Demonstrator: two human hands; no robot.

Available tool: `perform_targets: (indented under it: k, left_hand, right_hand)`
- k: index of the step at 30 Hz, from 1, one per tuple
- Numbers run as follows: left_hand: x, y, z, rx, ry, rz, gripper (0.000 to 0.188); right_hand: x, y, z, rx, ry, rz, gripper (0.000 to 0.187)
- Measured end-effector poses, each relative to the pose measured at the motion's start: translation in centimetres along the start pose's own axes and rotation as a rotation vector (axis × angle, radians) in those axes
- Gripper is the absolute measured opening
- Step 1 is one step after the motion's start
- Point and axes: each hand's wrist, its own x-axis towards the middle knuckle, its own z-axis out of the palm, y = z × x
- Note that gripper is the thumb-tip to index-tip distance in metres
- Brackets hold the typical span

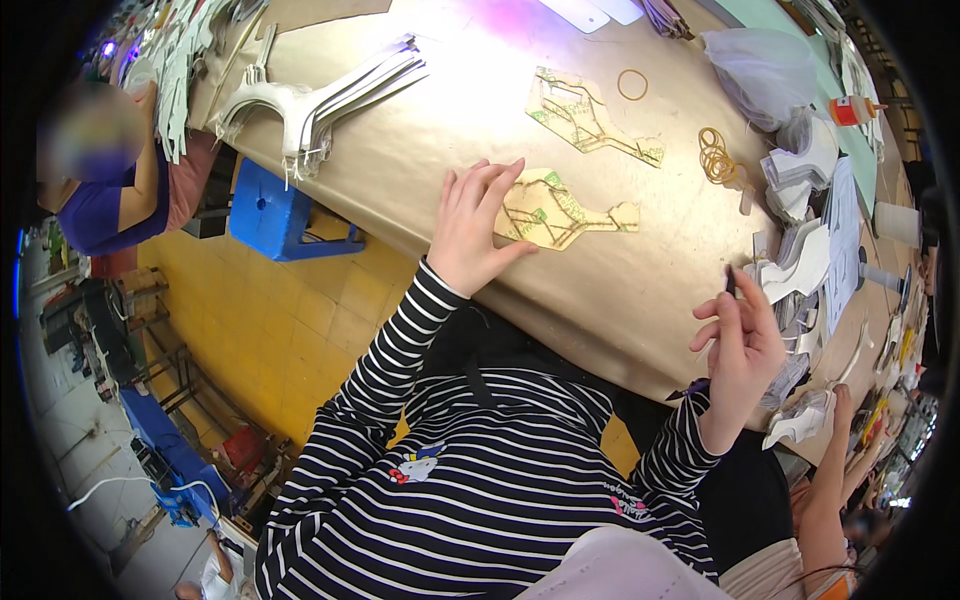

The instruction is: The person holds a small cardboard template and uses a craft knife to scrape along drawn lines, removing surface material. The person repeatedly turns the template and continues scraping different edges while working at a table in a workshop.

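A flat cardboard cutout point(556, 212) (tan, with green printed lines) is being pinned down near the front edge of the gold worktop point(440, 130) by the left hand point(472, 228). Its fingers are spread almost flat, only the fingertips overlapping the cutout's left end, nothing being gripped. The right hand point(742, 345) is held raised over the right part of the front edge, its fingers curled and pinched on a small dark pen-like tool point(730, 281); what kind of tool cannot be told. The step in hand appears to be steadying the piece for marking. The tool would have to be brought across to the cutout while it is kept pressed. A second, similar cutout point(585, 117) lies further in, and rubber bands point(716, 156) toward the right edge.
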Motion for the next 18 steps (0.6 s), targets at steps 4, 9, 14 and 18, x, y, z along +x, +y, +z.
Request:
perform_targets:
  k: [4,9,14,18]
  left_hand:
    - [-1.0,1.5,0.4,0.015,-0.011,-0.035,0.086]
    - [-2.3,3.5,2.0,0.087,0.078,-0.077,0.070]
    - [-1.3,2.5,3.0,0.194,0.087,0.125,0.050]
    - [-1.6,3.4,3.6,0.242,0.108,0.060,0.045]
  right_hand:
    - [0.0,0.8,1.5,-0.232,-0.177,0.042,0.025]
    - [0.0,2.0,4.9,-0.481,-0.349,-0.189,0.023]
    - [0.5,2.7,7.1,-0.698,-0.345,-0.200,0.018]
    - [1.3,3.2,7.8,-0.756,-0.346,-0.280,0.013]
